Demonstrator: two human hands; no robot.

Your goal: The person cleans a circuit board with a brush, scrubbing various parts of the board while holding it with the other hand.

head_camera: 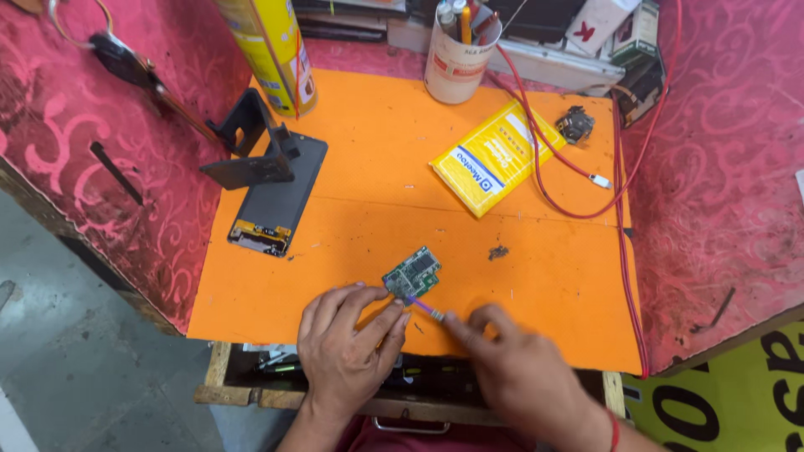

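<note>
Orange mat [377,159] covers the whole workbench, and across it the action sits at the near edge. Far left, a dark phone screen [276,197] lies flat with a black stand [251,146] resting partly on top of it — parked out of the way, it seems, well apart from the hands. Behind them a yellow spray can [272,50] runs out of the top of the picture, so its nozzle cannot be seen.

Now the left hand [347,347]: fingers curled in, fingertips pinching the near corner of a small green circuit board [412,274] and pressing it onto the mat, likely to keep it from sliding. The right hand [523,372] is closed narrowly around a thin purple-handled tool [425,307], its tip at the board's lower edge — a pen-like hold that suits fine work. That hand is blurred, and what kind of tip the tool has is hard to make out.

Further right, a yellow packet [494,156] lies well apart from the board, a white cup of tools [456,54] behind it, and a red cable [624,226] loops down the mat's right edge. An open drawer [268,360] beneath the bench is mostly hidden by the arms.
</note>
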